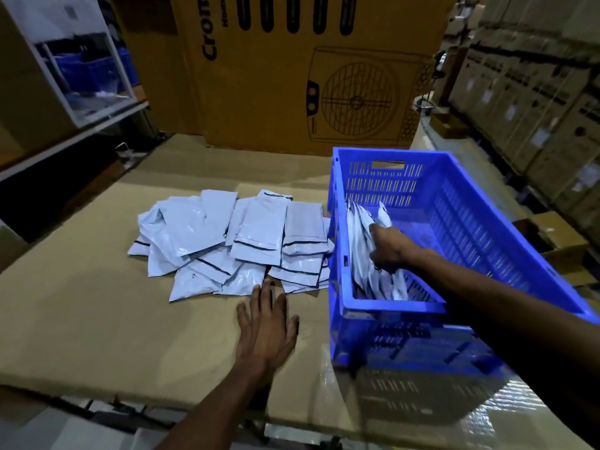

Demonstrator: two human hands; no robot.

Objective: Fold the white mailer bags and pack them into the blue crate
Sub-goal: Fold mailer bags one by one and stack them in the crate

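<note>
Left hand (264,323) spread flat on cardboard tabletop (97,319), loose white mailer bags (227,241) just beyond fingertips; right hand (388,248) inside blue crate (406,339), fingers curled round upright folded bags (367,254) near left wall

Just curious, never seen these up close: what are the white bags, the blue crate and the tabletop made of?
Bags: thin glossy plastic film, judging by the sheen and soft creases. Crate: rigid moulded plastic, with slotted walls and a cut-out handle. Tabletop: matte brown corrugated cardboard, it seems.
</note>
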